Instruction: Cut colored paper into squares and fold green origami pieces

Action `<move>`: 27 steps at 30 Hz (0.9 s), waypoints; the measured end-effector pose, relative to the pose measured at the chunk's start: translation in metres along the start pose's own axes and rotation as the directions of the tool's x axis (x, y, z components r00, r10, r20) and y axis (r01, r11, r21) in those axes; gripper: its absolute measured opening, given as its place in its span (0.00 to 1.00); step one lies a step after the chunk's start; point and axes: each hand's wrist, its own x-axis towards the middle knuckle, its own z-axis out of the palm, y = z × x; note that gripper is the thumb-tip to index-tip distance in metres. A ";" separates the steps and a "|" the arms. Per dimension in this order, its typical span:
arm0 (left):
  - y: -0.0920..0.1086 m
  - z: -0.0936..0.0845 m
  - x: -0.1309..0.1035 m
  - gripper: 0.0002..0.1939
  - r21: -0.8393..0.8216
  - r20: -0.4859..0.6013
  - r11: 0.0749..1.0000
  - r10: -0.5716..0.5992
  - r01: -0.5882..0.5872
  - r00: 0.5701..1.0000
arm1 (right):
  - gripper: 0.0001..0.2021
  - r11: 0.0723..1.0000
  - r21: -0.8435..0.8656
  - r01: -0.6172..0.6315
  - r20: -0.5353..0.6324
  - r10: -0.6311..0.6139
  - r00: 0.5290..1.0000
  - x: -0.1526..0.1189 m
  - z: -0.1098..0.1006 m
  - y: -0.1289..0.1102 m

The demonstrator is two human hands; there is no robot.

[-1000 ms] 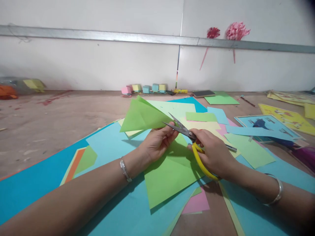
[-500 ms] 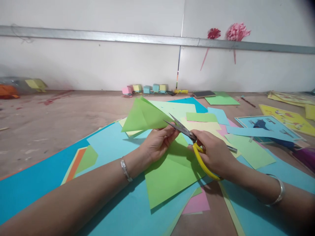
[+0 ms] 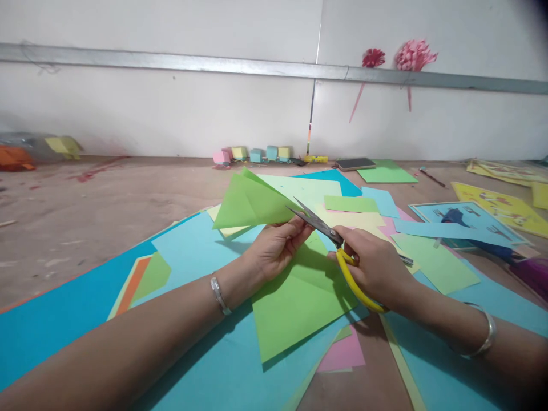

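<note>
the fingers of the left hand (image 3: 272,251) are closed in a pinch on the folded green paper (image 3: 252,202), at its near right corner; those of the right hand (image 3: 377,265) are wrapped round the yellow handles of the scissors (image 3: 335,236), whose blades stand apart, tips just beside the pinched corner; the paper is held up over the middle of the spread sheets, its folded flap reaching up and to the left; a lower green sheet (image 3: 295,319) lies beneath the hands, and whether it joins the held piece cannot be told; this looks like a pause within a trimming step; closing the blades would call for a steady pinch and fingertips kept out of their path; the left forearm comes in from the near left corner, palm turned inward, and the right from the near right, its wrist fairly straight; around them, large light blue paper (image 3: 205,365) covers much of the near edge of the brown surface (image 3: 85,217); small paper cubes (image 3: 256,155) and a yellow tube (image 3: 315,160) sit along its far edge, by the wall (image 3: 171,114)
</note>
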 end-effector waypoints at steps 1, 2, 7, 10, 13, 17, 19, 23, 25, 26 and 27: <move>0.000 0.000 0.000 0.10 0.004 0.007 1.000 -0.003 0.003 1.000 | 0.15 1.000 -0.013 0.005 -0.005 -0.005 1.000 0.000 0.000 0.000; 0.001 -0.001 0.000 0.10 0.007 0.014 1.000 -0.004 0.004 1.000 | 0.15 1.000 -0.026 0.010 -0.010 -0.010 1.000 0.000 0.000 0.000; 0.002 0.000 0.000 0.11 0.009 0.037 1.000 -0.016 0.015 0.999 | 0.17 0.995 -0.096 0.038 -0.031 -0.041 0.999 0.000 -0.001 0.001; 0.003 0.002 -0.001 0.10 0.014 0.020 0.999 -0.037 0.037 0.999 | 0.18 0.994 -0.100 0.047 -0.044 -0.051 0.998 0.000 0.000 0.002; 0.003 0.002 -0.002 0.10 0.022 0.009 0.999 -0.047 0.046 0.999 | 0.19 0.995 -0.086 0.054 -0.051 -0.058 0.997 0.000 0.001 0.002; 0.003 0.002 -0.002 0.10 0.026 0.003 0.999 -0.042 0.042 0.999 | 0.20 0.994 -0.085 0.066 -0.065 -0.072 0.995 -0.001 0.002 0.002; 0.003 0.002 -0.002 0.11 0.029 0.009 0.999 -0.043 0.043 0.999 | 0.20 0.994 -0.081 0.072 -0.067 -0.078 0.995 -0.001 0.002 0.002; 0.003 0.001 -0.002 0.11 0.026 0.029 0.999 -0.048 0.047 0.998 | 0.19 0.994 -0.078 0.076 -0.070 -0.082 0.994 -0.001 0.002 0.002; 0.003 0.001 -0.002 0.09 0.023 0.019 0.998 -0.055 0.054 0.998 | 0.19 0.994 -0.075 0.074 -0.068 -0.079 0.995 0.000 0.001 0.002; 0.003 0.001 -0.001 0.09 0.024 0.013 0.998 -0.060 0.060 0.998 | 0.18 0.995 -0.071 0.072 -0.065 -0.077 0.995 0.000 0.001 0.002; 0.003 0.001 -0.001 0.08 0.025 0.007 0.998 -0.065 0.064 0.998 | 0.18 0.995 -0.066 0.069 -0.061 -0.073 0.995 0.000 0.001 0.002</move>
